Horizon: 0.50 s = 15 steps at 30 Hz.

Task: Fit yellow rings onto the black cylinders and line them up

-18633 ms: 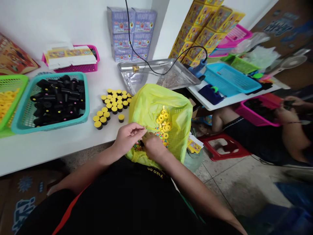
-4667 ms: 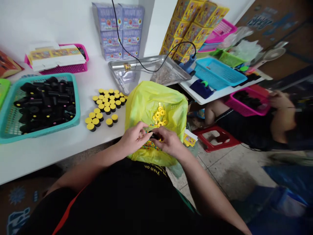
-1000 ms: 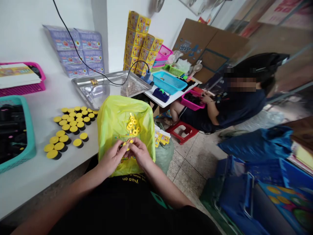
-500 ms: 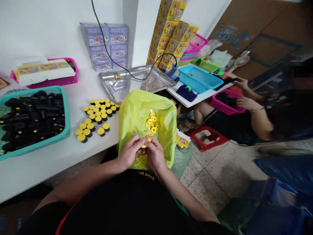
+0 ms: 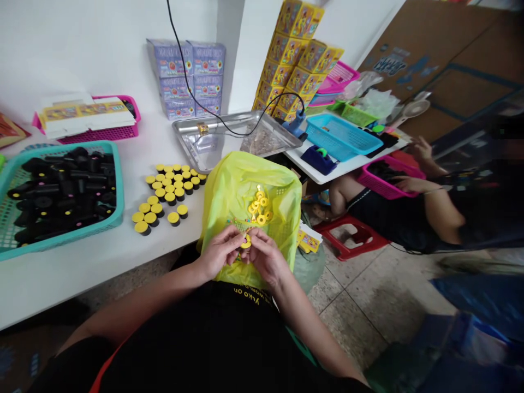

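Observation:
Over my lap, my left hand [image 5: 221, 250] and my right hand [image 5: 267, 254] meet with fingertips pinched on a small yellow ring [image 5: 245, 242]. Its round face with a hole in the middle points up toward me; what lies beneath it is hidden by my fingers. Below them is a basket lined with a yellow-green plastic bag [image 5: 223, 177]. Loose yellow rings [image 5: 261, 219] lie in a heap inside it, beyond my fingertips. Tiny coloured beads [image 5: 241, 221] are scattered there too, partly covered by my hands.
Black cylinders with yellow tops [image 5: 182, 211] stand grouped on the white table [image 5: 98, 256]. Left is a teal basket [image 5: 119, 185] of black parts; behind, a metal tray [image 5: 184, 143] and stacked boxes [image 5: 207, 82]. To the right, a person holds a pink basket [image 5: 380, 188] above a red stool [image 5: 344, 248].
The view has shifted slightly, so the surroundings sit farther right. Between my fingertips the yellow ring now shows more of its face. Both hands have stayed together over the basket.

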Motion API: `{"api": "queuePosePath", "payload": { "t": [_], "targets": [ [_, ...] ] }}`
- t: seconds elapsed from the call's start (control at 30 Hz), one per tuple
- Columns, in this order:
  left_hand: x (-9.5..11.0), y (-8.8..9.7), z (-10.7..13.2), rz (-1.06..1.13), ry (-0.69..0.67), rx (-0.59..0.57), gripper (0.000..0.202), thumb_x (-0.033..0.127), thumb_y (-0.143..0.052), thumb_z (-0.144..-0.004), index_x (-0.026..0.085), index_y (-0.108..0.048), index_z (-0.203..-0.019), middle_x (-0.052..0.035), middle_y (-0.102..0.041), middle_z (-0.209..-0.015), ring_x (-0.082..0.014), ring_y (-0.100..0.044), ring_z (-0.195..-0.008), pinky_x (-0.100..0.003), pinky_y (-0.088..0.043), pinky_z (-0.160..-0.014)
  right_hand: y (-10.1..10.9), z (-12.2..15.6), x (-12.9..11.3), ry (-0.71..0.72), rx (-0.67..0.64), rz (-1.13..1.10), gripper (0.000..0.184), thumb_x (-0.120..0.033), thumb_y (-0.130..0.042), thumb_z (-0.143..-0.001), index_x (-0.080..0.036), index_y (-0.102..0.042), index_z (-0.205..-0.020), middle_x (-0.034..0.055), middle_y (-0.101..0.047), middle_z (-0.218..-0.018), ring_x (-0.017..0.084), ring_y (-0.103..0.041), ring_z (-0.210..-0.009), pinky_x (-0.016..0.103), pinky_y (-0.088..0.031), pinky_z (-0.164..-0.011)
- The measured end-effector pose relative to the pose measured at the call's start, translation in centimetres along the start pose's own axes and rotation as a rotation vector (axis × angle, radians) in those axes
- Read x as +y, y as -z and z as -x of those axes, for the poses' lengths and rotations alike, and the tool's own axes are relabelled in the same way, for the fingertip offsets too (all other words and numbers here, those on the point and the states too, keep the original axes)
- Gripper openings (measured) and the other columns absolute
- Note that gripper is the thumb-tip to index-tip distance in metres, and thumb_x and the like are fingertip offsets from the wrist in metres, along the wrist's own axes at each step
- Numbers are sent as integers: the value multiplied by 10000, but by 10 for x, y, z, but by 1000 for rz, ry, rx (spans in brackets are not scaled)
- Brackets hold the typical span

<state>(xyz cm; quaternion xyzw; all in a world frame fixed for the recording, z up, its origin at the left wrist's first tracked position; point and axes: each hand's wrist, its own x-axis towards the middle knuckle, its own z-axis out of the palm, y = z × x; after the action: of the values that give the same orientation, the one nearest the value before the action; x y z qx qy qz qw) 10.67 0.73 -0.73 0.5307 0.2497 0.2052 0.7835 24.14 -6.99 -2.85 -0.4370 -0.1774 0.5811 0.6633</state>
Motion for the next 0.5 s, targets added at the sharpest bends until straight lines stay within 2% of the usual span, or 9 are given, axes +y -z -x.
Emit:
{"api": "queuePosePath", "payload": {
  "t": [0.1, 0.23, 0.33, 0.43, 0.5],
  "targets": [
    [-4, 1, -1, -30, -29, -8, 494, 661, -664, -829, 199, -494, -793, 44, -547, -580, -68, -412, -441, -210, -238, -423, -7, 0, -1, 30, 77, 56, 385, -354, -917, -587, -205, -576, -686, -38, -623, -520, 126, -586, -424, 195, -430, -386],
    [-12, 2, -5, -104, -68, -9, 503, 693, -620, -840, 207, -494, -814, 63, -488, -543, -79, -396, -437, -220, -258, -428, -8, -2, 2, 72, 146, 67, 338, -317, -883, -558, -207, -592, -689, -51, -607, -530, 121, -552, -382, 211, -421, -361],
    [-12, 0, -4, -223, -115, -33, 456, 655, -530, -917, 204, -512, -845, 49, -523, -594, -92, -444, -484, -220, -340, -466, -4, -1, 5, 130, 190, 100, 295, -300, -859, -556, -203, -609, -679, -60, -585, -548, 102, -509, -367, 216, -403, -359],
    [-6, -3, 2, -553, -351, 33, 375, 563, -599, -918, 192, -557, -877, -21, -610, -791, -153, -579, -707, -268, -472, -618, -5, 2, 4, 156, 191, 108, 275, -323, -857, -567, -195, -643, -682, -39, -585, -594, 98, -510, -442, 218, -415, -404],
    [-1, -2, 6, -795, -542, 126, 313, 480, -681, -879, 184, -581, -866, -52, -605, -849, -195, -591, -809, -306, -495, -687, -9, 3, 3, 166, 162, 133, 293, -370, -869, -590, -192, -658, -687, -25, -578, -619, 103, -508, -494, 221, -420, -431]
  ]
}}
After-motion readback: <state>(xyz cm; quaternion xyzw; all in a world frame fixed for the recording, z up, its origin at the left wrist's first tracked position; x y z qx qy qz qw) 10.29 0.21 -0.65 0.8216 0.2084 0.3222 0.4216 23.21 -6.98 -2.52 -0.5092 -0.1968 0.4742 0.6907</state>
